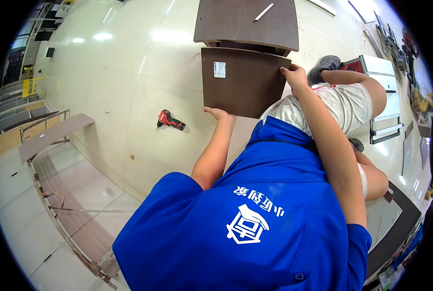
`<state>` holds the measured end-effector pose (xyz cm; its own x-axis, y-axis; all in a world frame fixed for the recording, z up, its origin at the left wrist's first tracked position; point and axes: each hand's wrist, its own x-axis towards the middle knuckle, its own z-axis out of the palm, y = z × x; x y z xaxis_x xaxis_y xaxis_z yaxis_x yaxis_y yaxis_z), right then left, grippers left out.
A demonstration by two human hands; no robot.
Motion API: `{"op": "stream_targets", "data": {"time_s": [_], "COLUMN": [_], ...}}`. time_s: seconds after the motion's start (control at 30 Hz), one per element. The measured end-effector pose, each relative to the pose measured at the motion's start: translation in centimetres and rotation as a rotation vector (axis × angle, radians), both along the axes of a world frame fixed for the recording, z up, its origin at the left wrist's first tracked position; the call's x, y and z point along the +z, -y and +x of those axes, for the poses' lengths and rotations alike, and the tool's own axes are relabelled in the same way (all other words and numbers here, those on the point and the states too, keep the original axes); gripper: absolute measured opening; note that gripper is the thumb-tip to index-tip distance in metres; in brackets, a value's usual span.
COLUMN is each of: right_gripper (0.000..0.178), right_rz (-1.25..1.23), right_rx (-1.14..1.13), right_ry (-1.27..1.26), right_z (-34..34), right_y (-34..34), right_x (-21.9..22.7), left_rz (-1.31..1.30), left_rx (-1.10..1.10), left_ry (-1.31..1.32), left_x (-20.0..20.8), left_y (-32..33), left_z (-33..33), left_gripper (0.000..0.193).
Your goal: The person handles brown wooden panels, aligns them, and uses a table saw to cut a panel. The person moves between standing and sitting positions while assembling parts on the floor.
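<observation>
A brown board [245,89] with a white label on its face is held tilted between my two hands. My left hand [220,115] is closed at its lower left corner, the fingers partly hidden beneath it. Around the right edge, close to the upper corner, my right hand [295,77] grips with the thumb on the face. The board's far edge lies against or just in front of a brown cabinet box [226,22]; I cannot tell whether they touch. A white pen [263,12] rests on top of that box.
A red and black cordless drill [170,121] lies on the pale floor to the left. Left of it stands a rack with a long brown panel [56,136]. At right are a white folding step stool [378,80], my bent legs and a dark-edged panel [395,228].
</observation>
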<state>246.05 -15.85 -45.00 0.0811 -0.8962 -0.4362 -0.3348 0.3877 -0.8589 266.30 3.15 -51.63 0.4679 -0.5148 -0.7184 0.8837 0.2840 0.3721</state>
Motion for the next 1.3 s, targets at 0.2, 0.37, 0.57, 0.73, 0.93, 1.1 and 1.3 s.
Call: {"op": "stream_targets", "data": {"time_s": [0.2,0.37,0.57,0.73,0.93,1.1,1.3], "right_gripper": [0.030,0.025,0.031,0.026,0.023,0.028,0.030], "right_rz": [0.021,-0.011,-0.022,-0.032,-0.007,0.003,0.005], "right_rx": [-0.012,-0.003,-0.022,-0.023,-0.018,-0.012,-0.001], "right_ry": [-0.002,-0.016,-0.013,-0.019,0.018,0.040,0.028], "right_z": [0.9,1.0,0.8,1.5,0.8,1.1,0.9], "right_y": [0.8,1.5,2.0,1.7,1.9,1.8,2.1], "right_x": [-0.3,-0.3,-2.1,-1.7,-1.5,-1.8,-2.0], "left_rz": [0.041,-0.001,0.082,0.045,0.079,0.073,0.027], "left_rx": [0.023,0.011,-0.004,0.009,-0.006,-0.034,-0.052], "left_ry": [-0.037,-0.001,-0.057,-0.058,-0.038,-0.050,-0.041], "left_x": [0.1,-1.2,1.3,0.3,-0.7,-0.2,-1.2], "left_y": [0.6,1.1,1.5,0.9,1.0,0.8,0.6], "left_z": [-0.2,-0.8,-1.2,-0.8,-0.8,-0.7,-0.7], "left_gripper": [0.090,0.091,0.091,0.091,0.091,0.091,0.092]}}
